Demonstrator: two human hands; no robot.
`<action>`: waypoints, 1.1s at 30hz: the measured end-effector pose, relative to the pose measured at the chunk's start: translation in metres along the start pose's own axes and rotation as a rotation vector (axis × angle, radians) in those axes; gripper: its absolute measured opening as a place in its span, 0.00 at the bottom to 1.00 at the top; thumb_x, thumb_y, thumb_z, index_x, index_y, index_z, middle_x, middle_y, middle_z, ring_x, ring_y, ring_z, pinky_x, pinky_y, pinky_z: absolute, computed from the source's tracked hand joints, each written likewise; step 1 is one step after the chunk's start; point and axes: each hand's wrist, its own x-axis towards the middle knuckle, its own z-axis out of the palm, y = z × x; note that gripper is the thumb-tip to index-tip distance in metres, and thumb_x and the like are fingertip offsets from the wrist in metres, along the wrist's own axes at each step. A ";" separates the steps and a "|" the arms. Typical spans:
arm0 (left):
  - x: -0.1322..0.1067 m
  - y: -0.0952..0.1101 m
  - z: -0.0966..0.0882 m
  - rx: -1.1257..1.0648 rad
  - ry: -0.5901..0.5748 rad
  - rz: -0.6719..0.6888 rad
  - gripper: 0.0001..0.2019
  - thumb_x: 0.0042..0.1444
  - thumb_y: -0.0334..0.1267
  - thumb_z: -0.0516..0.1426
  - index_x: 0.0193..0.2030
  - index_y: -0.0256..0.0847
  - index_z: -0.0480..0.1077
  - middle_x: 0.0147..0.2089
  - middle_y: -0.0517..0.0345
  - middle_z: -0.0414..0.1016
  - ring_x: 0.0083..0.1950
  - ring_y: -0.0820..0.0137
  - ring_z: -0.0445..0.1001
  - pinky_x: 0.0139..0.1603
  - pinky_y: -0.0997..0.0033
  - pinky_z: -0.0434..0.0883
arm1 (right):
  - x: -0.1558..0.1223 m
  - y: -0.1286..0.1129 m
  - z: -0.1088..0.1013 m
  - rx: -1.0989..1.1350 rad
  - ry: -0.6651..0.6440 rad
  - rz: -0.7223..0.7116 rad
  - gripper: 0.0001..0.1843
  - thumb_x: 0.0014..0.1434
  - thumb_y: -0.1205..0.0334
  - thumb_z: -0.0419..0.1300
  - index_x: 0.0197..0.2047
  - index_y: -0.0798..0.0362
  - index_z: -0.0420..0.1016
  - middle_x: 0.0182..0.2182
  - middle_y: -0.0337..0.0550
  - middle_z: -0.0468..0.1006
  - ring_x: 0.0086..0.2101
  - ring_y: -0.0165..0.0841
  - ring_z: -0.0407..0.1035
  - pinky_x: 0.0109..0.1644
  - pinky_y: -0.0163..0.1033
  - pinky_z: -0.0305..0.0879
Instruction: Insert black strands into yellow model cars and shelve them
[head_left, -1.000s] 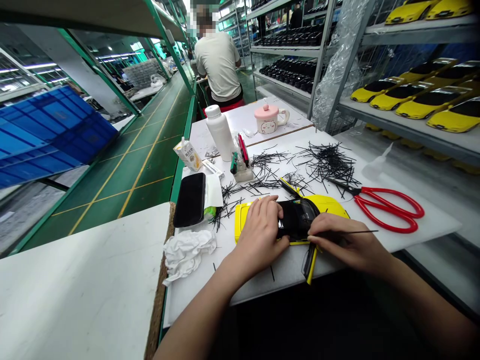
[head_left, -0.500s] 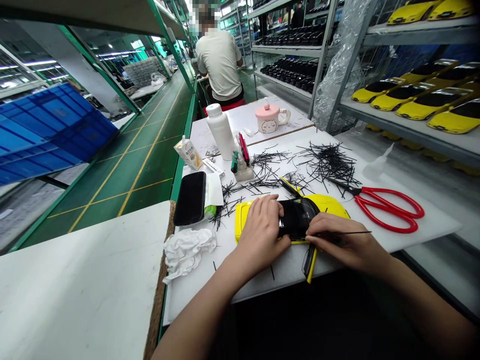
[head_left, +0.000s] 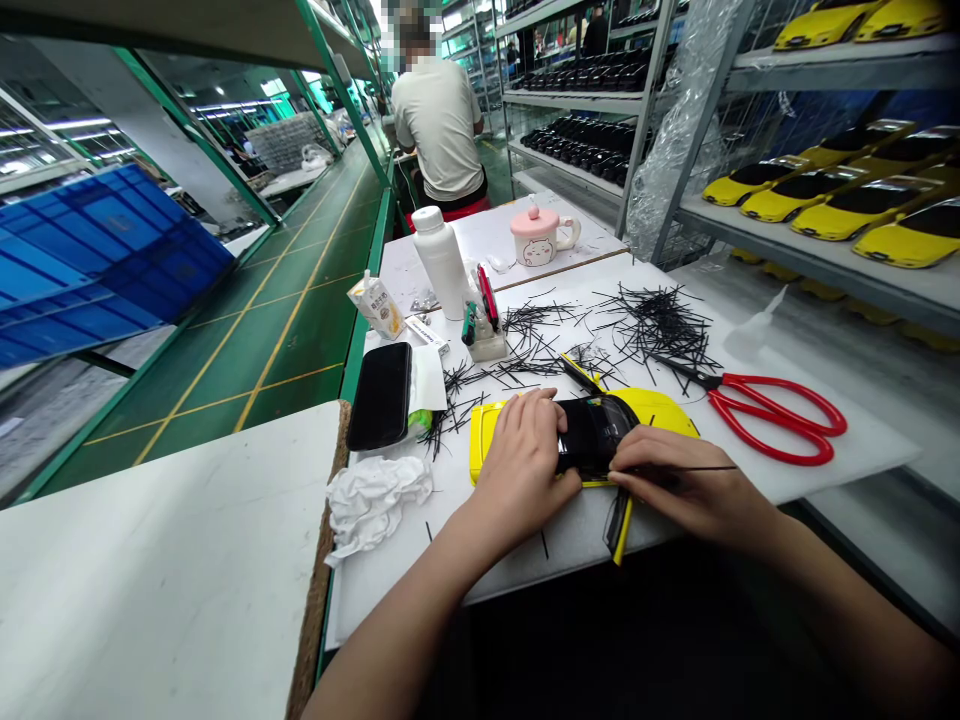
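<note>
A yellow model car [head_left: 654, 412] with a black roof and both doors swung out rests on the white work table. My left hand [head_left: 523, 445] is wrapped over the car's left part, fingers across the body and thumb along the near side. At the near door opening, my right hand [head_left: 671, 475] is closed in a pinch on a thin black strip [head_left: 712, 467], whose end sticks out to the right. Just below the fingertips hangs the open near door [head_left: 621, 528]. The strip's other end is hidden by the fingers.
Red-handled scissors [head_left: 780, 415] lie right of the car. Loose black strips [head_left: 667, 325] are heaped behind it. A phone [head_left: 380, 397], crumpled tissue [head_left: 379, 500], white bottle [head_left: 441, 262] and lidded mug [head_left: 536, 238] stand or lie around. A person [head_left: 439, 125] sits ahead.
My right hand has shifted very slightly left with the strip. My left hand and the car look unmoved.
</note>
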 end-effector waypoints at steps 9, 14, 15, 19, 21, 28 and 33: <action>0.000 -0.001 0.001 0.000 0.006 0.009 0.15 0.47 0.31 0.55 0.39 0.44 0.52 0.59 0.39 0.63 0.65 0.51 0.58 0.62 0.44 0.59 | 0.000 -0.001 -0.001 -0.016 -0.005 0.005 0.03 0.63 0.66 0.55 0.38 0.50 0.70 0.31 0.42 0.74 0.32 0.32 0.70 0.36 0.38 0.66; 0.000 -0.002 0.001 -0.008 0.015 0.011 0.15 0.47 0.31 0.56 0.39 0.44 0.53 0.57 0.41 0.64 0.65 0.51 0.58 0.62 0.43 0.59 | -0.001 -0.001 0.000 -0.027 -0.013 0.004 0.04 0.64 0.67 0.55 0.39 0.50 0.69 0.31 0.42 0.73 0.32 0.32 0.69 0.36 0.38 0.66; 0.000 -0.002 0.000 -0.011 0.009 0.012 0.15 0.47 0.30 0.56 0.39 0.44 0.54 0.58 0.40 0.63 0.65 0.51 0.58 0.62 0.43 0.59 | -0.001 -0.001 0.001 -0.031 -0.013 0.004 0.04 0.64 0.67 0.55 0.39 0.50 0.69 0.31 0.42 0.73 0.32 0.32 0.69 0.36 0.38 0.66; -0.001 -0.003 -0.009 -0.049 -0.072 0.034 0.17 0.47 0.31 0.58 0.40 0.44 0.54 0.59 0.39 0.63 0.68 0.53 0.55 0.67 0.44 0.53 | -0.001 -0.004 0.002 -0.070 -0.008 0.020 0.03 0.64 0.67 0.54 0.38 0.50 0.69 0.32 0.43 0.73 0.32 0.33 0.69 0.36 0.38 0.65; -0.002 -0.003 -0.012 -0.046 -0.103 0.010 0.17 0.47 0.32 0.58 0.41 0.44 0.54 0.61 0.41 0.63 0.69 0.54 0.53 0.69 0.40 0.44 | 0.000 -0.006 0.004 -0.081 0.001 0.035 0.03 0.64 0.67 0.54 0.38 0.50 0.68 0.32 0.43 0.72 0.32 0.33 0.68 0.36 0.38 0.65; -0.002 -0.005 -0.014 0.006 -0.119 -0.045 0.18 0.47 0.33 0.59 0.41 0.44 0.54 0.64 0.43 0.60 0.70 0.52 0.51 0.69 0.37 0.40 | 0.009 -0.012 0.012 -0.121 0.028 0.077 0.04 0.64 0.67 0.53 0.38 0.50 0.67 0.29 0.42 0.71 0.31 0.33 0.67 0.34 0.39 0.63; -0.002 -0.007 -0.016 -0.011 -0.108 -0.034 0.18 0.46 0.33 0.59 0.40 0.44 0.54 0.63 0.44 0.61 0.68 0.53 0.54 0.68 0.39 0.42 | 0.009 -0.013 0.016 -0.119 0.042 0.080 0.05 0.64 0.68 0.53 0.36 0.51 0.67 0.29 0.41 0.70 0.30 0.32 0.66 0.33 0.38 0.61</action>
